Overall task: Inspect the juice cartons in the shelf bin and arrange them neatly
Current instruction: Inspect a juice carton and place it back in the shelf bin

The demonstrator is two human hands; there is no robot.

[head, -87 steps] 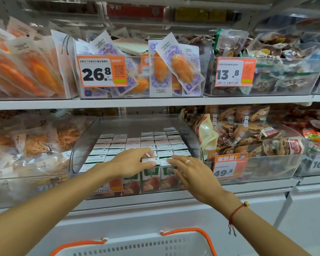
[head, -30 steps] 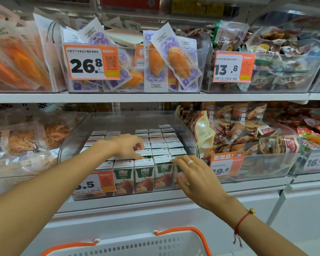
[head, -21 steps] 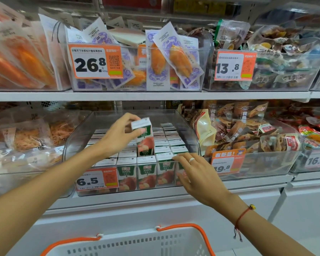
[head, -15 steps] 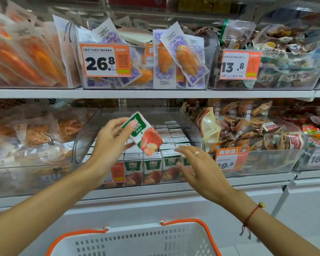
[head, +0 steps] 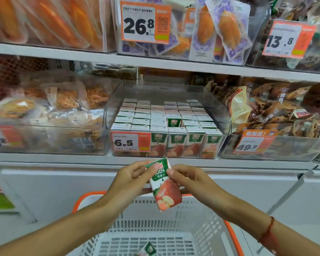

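Note:
A small green-and-red apple juice carton (head: 163,187) is held tilted in front of me, below the shelf and above the basket. My left hand (head: 131,180) grips its left side, and my right hand (head: 188,181) pinches its top right corner. The clear shelf bin (head: 227,124) holds several rows of the same cartons (head: 159,121), tops up. One gap in the second row shows a carton's green face (head: 174,122). A 6.5 price tag (head: 130,142) is on the bin's front.
A white basket with orange rim (head: 231,231) sits below my hands, with another small carton (head: 148,250) lying in it. Clear bins of bagged snacks (head: 50,111) flank the juice bin left and right (head: 277,115). An upper shelf (head: 155,60) carries more bins.
My left hand lifted one carton out of the bin and brought it down toward me. My right hand left the bin's front row and now pinches that carton too.

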